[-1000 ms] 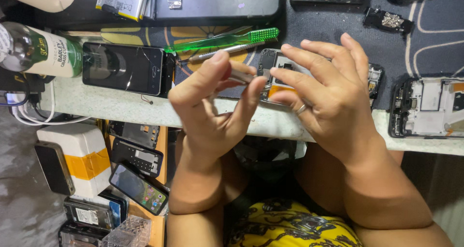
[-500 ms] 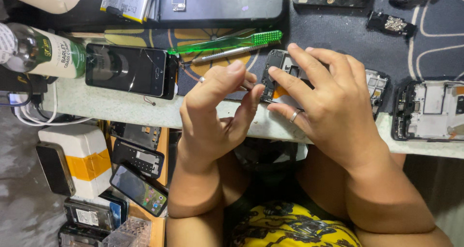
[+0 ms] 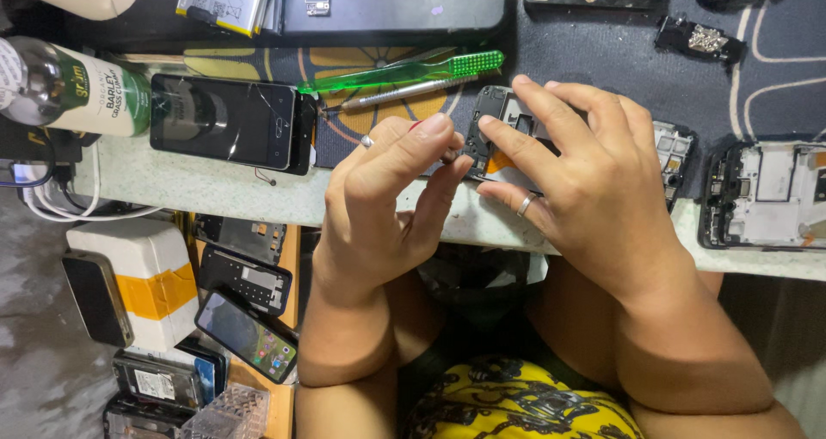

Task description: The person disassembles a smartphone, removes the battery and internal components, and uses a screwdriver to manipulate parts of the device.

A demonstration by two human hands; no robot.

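Note:
My left hand [image 3: 387, 198] pinches a small screwdriver [image 3: 367, 141] between thumb and fingers. Only its silver end cap and a bit of red handle show, and its tip is hidden near the left edge of an opened phone [image 3: 492, 116]. That phone lies back-up at the table's front edge [image 3: 258, 200], with a dark frame and an orange patch. My right hand [image 3: 585, 190], with a ring on one finger, lies over it, fingers spread and pressing it down. Most of the phone is hidden under that hand.
A green toothbrush [image 3: 404, 69] and a metal pen-like tool [image 3: 404, 92] lie just behind the hands. A black phone with a cracked screen [image 3: 224, 121] and a bottle [image 3: 82, 91] sit left. Another opened phone [image 3: 766, 194] lies right. Below left, several phones [image 3: 245, 327] and a white box [image 3: 142, 271].
Both hands have come down from a raised position onto the opened phone. My left hand has brought the screwdriver closer to the phone's left edge.

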